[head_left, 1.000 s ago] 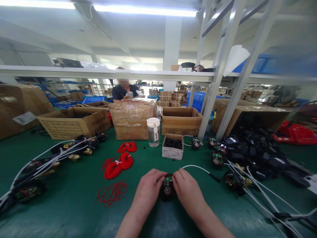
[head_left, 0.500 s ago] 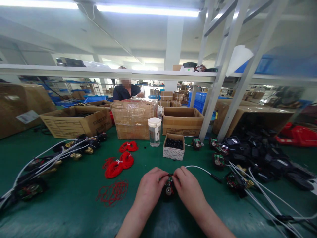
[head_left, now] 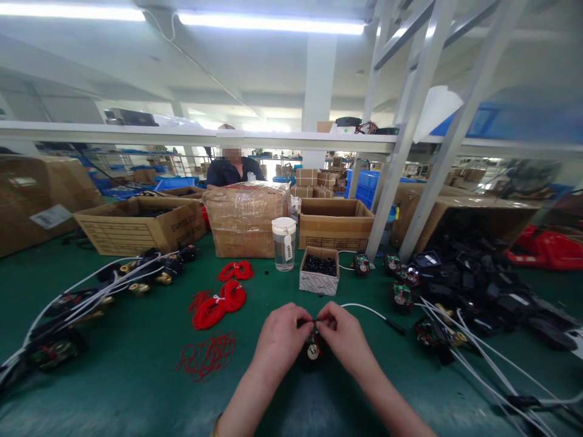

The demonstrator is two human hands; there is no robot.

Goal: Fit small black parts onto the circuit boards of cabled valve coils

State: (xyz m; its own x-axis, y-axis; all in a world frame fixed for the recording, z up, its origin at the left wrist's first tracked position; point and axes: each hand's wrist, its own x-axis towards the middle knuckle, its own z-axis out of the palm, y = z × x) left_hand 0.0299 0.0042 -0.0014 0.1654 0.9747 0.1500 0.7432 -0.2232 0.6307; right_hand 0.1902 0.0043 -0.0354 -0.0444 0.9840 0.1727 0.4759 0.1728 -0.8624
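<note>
Both my hands meet over a small black unit (head_left: 313, 352) with a green circuit board and a round silvery part, low in the middle of the view. My left hand (head_left: 285, 334) is closed, thumb and fingers pinching at the unit's far edge. Opposite it, my right hand (head_left: 340, 332) pinches at the same spot. The fingertips nearly touch, and what lies between them is too small to make out. A white cable (head_left: 364, 307) with a black end runs out behind my right hand. A carton of small black parts (head_left: 319, 280) stands just beyond the hands.
Red wire bundles (head_left: 221, 305) lie to the left, near units with brass fittings (head_left: 139, 287). Circuit-board units (head_left: 402, 295) and black housings (head_left: 478, 291) spread over the right. A clear cup (head_left: 285, 246) stands before a taped carton (head_left: 246, 218). Across the bench sits a person (head_left: 234, 170).
My fingertips have shifted slightly at the unit's far edge, and the right fingers look more curled. The unit shows a little more below them. The person opposite has lowered a hand.
</note>
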